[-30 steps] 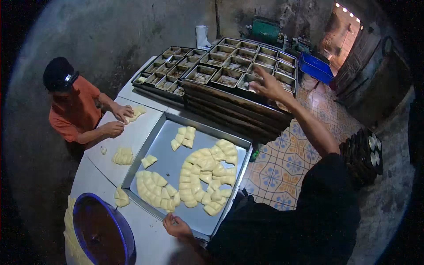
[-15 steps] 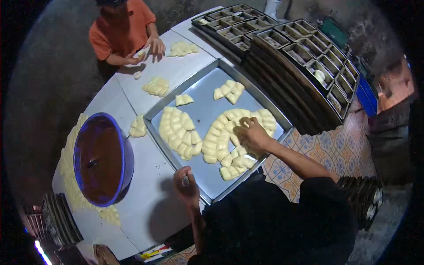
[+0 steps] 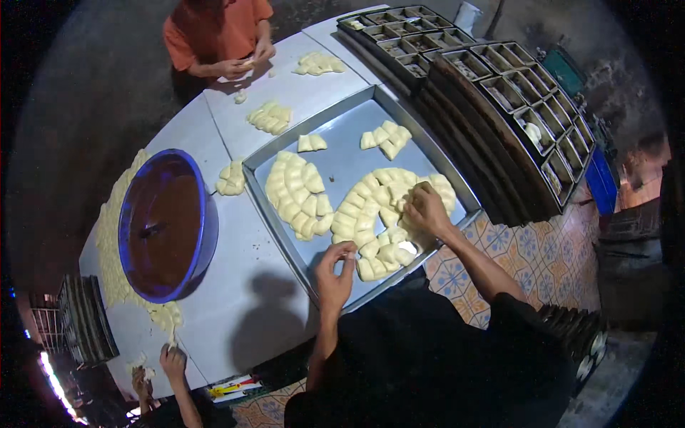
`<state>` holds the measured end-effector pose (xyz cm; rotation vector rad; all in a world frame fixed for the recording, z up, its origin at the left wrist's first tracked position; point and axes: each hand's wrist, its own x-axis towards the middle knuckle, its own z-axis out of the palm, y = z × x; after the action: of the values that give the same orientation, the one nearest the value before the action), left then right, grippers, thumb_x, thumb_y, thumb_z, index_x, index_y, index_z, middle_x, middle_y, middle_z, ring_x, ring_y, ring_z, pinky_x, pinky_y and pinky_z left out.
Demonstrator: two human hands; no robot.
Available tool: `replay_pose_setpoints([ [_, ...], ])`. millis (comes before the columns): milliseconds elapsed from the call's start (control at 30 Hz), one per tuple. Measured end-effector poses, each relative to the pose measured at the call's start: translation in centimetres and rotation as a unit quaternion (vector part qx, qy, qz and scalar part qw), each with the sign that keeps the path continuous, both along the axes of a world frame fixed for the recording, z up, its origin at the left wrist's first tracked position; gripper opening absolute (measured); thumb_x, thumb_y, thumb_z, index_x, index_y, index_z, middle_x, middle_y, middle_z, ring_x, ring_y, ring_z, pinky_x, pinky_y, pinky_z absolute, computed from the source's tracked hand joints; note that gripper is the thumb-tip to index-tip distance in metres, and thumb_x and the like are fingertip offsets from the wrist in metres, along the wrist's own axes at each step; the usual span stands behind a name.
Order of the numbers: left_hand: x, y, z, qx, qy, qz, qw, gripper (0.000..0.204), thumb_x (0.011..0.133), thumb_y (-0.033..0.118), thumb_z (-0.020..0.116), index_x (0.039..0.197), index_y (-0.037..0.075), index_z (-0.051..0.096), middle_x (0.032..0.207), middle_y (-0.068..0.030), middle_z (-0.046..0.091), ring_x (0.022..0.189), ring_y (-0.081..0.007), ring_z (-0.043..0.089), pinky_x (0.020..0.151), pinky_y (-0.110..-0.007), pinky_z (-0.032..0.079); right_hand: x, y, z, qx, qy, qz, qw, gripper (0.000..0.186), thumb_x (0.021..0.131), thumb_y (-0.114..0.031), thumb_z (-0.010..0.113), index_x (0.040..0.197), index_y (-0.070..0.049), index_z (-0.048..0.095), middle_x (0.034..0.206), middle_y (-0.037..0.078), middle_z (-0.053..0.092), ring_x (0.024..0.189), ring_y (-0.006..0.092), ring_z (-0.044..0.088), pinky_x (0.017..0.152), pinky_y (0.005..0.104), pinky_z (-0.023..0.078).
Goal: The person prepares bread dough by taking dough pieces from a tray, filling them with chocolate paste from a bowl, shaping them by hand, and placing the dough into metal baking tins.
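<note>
A large shallow metal tray (image 3: 342, 167) holds pale scored dough pieces (image 3: 294, 189) in curved rows and small clusters. My right hand (image 3: 428, 210) is on the right-hand group of dough, fingers bent closed around a piece of it. My left hand (image 3: 335, 274) is over the tray's near part, just left of the lower dough pieces, with its fingers curled; whether anything is in them I cannot make out.
A blue tub of brown liquid (image 3: 168, 228) sits on the white table (image 3: 253, 250) beside spread dough (image 3: 110, 242). Stacks of divided baking pans (image 3: 503, 135) stand beyond the tray. A person in orange (image 3: 217, 32) handles dough opposite; another person's hands (image 3: 171, 364) work at lower left.
My right hand has come down from over the baking pans onto the dough. My left hand has moved rightward into the tray. The camera view has swung, showing more table and other hands.
</note>
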<state>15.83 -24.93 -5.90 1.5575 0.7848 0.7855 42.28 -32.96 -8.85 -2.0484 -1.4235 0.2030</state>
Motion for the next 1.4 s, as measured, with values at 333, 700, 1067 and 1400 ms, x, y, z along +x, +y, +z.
replay_pose_setpoints([
  [333, -1.0, -0.2, 1.0, -0.180, -0.129, 0.019, 0.975, 0.032, 0.094, 0.005, 0.051, 0.122, -0.010, 0.051, 0.112, -0.0143, 0.060, 0.102, -0.0214, 0.059, 0.092, -0.033, 0.047, -7.7, 2.2, 9.3, 0.051, 0.441, 0.103, 0.890, 0.027, 0.086, -0.007, 0.062, 0.112, 0.001, 0.061, 0.097, 0.005, 0.063, 0.085, 0.0103, 0.057, 0.070, 0.0229, 0.048],
  [700, -1.7, 0.0, 2.0, -0.123, -0.285, 0.167, 0.936, 0.025, 0.091, 0.012, 0.062, 0.108, -0.006, 0.062, 0.104, -0.0053, 0.062, 0.093, -0.0102, 0.056, 0.082, -0.023, 0.044, -15.2, 6.6, 9.5, 0.154, 0.344, 0.181, 0.908, 0.018, 0.080, -0.006, 0.066, 0.097, -0.002, 0.069, 0.094, 0.010, 0.059, 0.085, 0.0197, 0.058, 0.075, 0.0290, 0.047],
  [1067, -3.8, 0.9, 2.8, -0.456, -0.445, 0.135, 0.759, 0.047, 0.088, 0.030, 0.060, 0.122, -0.001, 0.049, 0.124, -0.0144, 0.054, 0.105, -0.0230, 0.056, 0.087, -0.033, 0.047, -17.0, 10.7, 7.7, 0.093, 0.289, 0.424, 0.853, 0.047, 0.083, -0.035, 0.068, 0.121, -0.008, 0.057, 0.134, 0.012, 0.043, 0.123, 0.0272, 0.035, 0.104, 0.0423, 0.027],
  [1400, -13.6, 21.8, 9.1, 0.129, -0.001, 0.311, 0.942, 0.077, 0.096, 0.059, 0.026, 0.101, -0.009, 0.062, 0.083, -0.0101, 0.065, 0.071, -0.0179, 0.060, 0.069, -0.033, 0.050, -17.0, 12.7, 5.8, -0.052, 0.553, 0.325, 0.765, 0.116, 0.066, -0.070, 0.067, 0.150, -0.015, 0.010, 0.150, 0.011, 0.019, 0.122, 0.0249, 0.035, 0.088, 0.0362, 0.041],
])
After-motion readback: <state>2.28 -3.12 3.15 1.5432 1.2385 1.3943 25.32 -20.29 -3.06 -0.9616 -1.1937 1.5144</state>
